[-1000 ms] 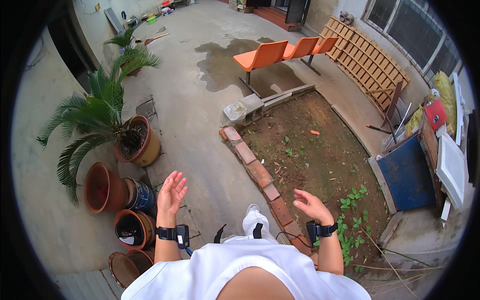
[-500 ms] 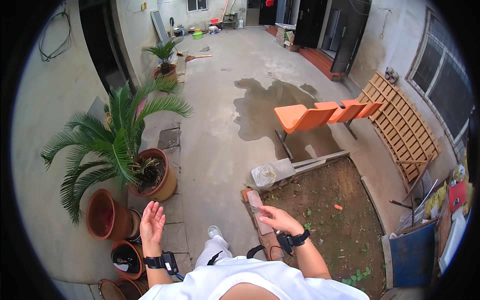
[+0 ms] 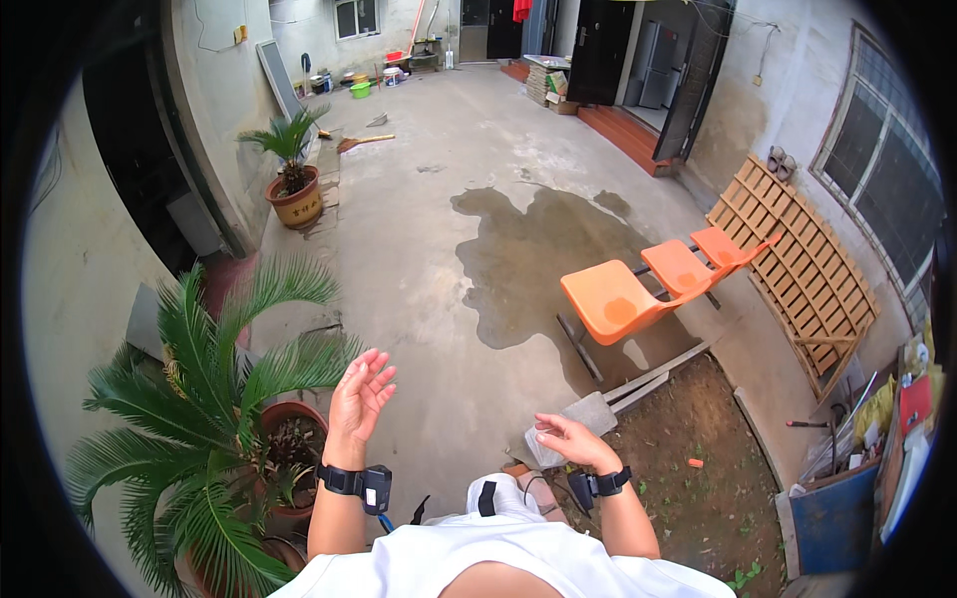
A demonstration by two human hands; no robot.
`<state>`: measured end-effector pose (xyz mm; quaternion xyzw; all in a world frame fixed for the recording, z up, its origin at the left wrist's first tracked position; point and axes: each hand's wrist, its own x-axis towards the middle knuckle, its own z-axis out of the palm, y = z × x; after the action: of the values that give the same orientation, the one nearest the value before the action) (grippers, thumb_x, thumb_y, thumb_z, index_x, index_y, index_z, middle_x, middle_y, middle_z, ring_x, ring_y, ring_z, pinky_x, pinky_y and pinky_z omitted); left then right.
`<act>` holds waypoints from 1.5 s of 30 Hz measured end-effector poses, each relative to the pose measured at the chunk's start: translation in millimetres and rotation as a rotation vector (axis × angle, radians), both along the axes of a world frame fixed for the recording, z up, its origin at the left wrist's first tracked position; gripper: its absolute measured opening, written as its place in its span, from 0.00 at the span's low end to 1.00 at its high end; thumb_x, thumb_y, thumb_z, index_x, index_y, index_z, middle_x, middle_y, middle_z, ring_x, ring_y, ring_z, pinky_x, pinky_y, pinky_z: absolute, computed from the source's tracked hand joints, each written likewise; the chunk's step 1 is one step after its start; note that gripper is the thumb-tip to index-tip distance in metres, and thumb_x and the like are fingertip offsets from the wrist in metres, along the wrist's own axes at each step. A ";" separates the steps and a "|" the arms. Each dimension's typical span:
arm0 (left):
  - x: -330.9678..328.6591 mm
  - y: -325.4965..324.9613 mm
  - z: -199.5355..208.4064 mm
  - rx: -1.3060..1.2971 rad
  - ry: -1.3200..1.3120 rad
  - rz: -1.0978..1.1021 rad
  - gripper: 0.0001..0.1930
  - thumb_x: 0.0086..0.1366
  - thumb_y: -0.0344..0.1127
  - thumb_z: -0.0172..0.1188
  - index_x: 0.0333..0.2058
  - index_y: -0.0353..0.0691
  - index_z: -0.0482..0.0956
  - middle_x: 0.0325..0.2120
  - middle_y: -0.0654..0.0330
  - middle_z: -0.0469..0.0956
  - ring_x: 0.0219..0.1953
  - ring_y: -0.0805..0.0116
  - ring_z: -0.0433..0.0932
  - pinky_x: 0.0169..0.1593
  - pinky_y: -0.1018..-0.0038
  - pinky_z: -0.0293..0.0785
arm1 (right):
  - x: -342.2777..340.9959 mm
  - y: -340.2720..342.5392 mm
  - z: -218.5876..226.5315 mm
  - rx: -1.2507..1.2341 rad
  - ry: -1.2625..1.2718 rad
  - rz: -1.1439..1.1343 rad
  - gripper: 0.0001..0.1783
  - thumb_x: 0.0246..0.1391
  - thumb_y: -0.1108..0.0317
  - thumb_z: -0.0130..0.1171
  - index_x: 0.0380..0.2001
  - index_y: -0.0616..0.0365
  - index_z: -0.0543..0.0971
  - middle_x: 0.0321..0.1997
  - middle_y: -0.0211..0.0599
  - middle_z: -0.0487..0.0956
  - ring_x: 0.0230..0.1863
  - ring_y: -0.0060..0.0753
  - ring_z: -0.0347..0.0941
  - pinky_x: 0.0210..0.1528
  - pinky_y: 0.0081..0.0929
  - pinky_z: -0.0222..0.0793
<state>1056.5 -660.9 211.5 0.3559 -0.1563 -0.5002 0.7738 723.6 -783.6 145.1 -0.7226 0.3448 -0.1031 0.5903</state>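
Observation:
Raised in front of me, my left hand (image 3: 362, 395) has its fingers stretched and parted, with nothing in it. It is nearest to the fronds of a large potted cycad (image 3: 214, 399) on my left. My right hand (image 3: 578, 441) is held up lower down, fingers extended and empty. Behind it shows a pale block (image 3: 588, 411) at the corner of a soil bed (image 3: 688, 448). A black strap with a small box is on each wrist. Neither hand visibly touches anything.
Ahead, orange linked seats (image 3: 610, 299) stand beside a wet patch (image 3: 528, 249) on the concrete. A wooden slatted frame (image 3: 797, 269) leans on the right wall. Further off are a smaller potted cycad (image 3: 296, 194), a broom (image 3: 364, 143) and reddish steps (image 3: 623, 138).
I have moved forward, so the seats, plants and soil bed appear closer and lower. My left hand has risen and shifted right in the view; the right hand has shifted slightly right.

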 end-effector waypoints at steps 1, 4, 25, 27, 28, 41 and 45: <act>9.8 -23.6 3.3 0.004 -0.004 0.001 0.16 0.61 0.35 0.48 0.47 0.37 0.64 0.43 0.57 0.70 0.41 0.66 0.73 0.39 0.73 0.73 | 13.6 -19.7 -1.0 0.023 -0.020 0.004 0.28 0.50 0.59 0.54 0.51 0.63 0.64 0.49 0.44 0.70 0.48 0.32 0.68 0.48 0.26 0.64; 39.1 -83.9 4.5 0.022 -0.017 0.021 0.15 0.61 0.35 0.48 0.46 0.38 0.65 0.43 0.57 0.70 0.41 0.66 0.72 0.39 0.73 0.72 | 63.3 -90.5 -3.1 0.043 -0.064 0.005 0.27 0.50 0.60 0.54 0.51 0.64 0.64 0.47 0.42 0.72 0.47 0.31 0.68 0.48 0.25 0.64; 243.2 -476.2 -28.1 0.380 -0.316 -0.345 0.17 0.55 0.49 0.54 0.35 0.42 0.71 0.28 0.66 0.73 0.29 0.77 0.72 0.31 0.79 0.67 | 586.1 -498.7 32.8 0.460 -0.680 -0.499 0.16 0.54 0.57 0.46 0.41 0.55 0.66 0.35 0.33 0.71 0.32 0.26 0.71 0.29 0.26 0.67; 272.0 -506.5 -27.7 0.486 -0.355 -0.337 0.15 0.53 0.48 0.55 0.33 0.42 0.72 0.23 0.65 0.73 0.24 0.77 0.71 0.27 0.80 0.67 | 616.5 -527.9 25.5 0.179 -0.575 -0.535 0.13 0.54 0.62 0.46 0.41 0.56 0.66 0.34 0.33 0.72 0.29 0.22 0.70 0.28 0.22 0.67; 291.1 -527.7 -30.1 0.467 -0.321 -0.345 0.16 0.53 0.47 0.55 0.33 0.41 0.72 0.23 0.65 0.73 0.23 0.77 0.71 0.27 0.80 0.67 | 634.7 -549.8 21.9 -0.084 -0.542 -0.508 0.13 0.54 0.64 0.46 0.41 0.57 0.67 0.34 0.34 0.72 0.30 0.24 0.71 0.28 0.22 0.67; 489.9 -703.7 -42.5 0.410 -0.104 -0.406 0.21 0.55 0.56 0.52 0.36 0.44 0.70 0.29 0.61 0.74 0.29 0.73 0.73 0.34 0.75 0.68 | 842.6 -729.8 13.3 -1.005 -0.342 0.035 0.12 0.47 0.71 0.51 0.38 0.59 0.71 0.29 0.36 0.72 0.30 0.35 0.70 0.32 0.28 0.67; 579.2 -754.5 -42.7 0.408 0.068 -0.268 0.32 0.56 0.62 0.46 0.48 0.41 0.60 0.44 0.55 0.66 0.43 0.69 0.67 0.41 0.71 0.65 | 914.3 -796.7 -6.9 -0.190 -0.343 -0.145 0.11 0.52 0.63 0.50 0.36 0.57 0.71 0.29 0.28 0.75 0.30 0.19 0.71 0.26 0.17 0.64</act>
<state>1635.7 -1415.5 168.8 0.4639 -0.0719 -0.6313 0.6173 1637.8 -1580.4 138.1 -0.7201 0.2793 -0.2988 0.5605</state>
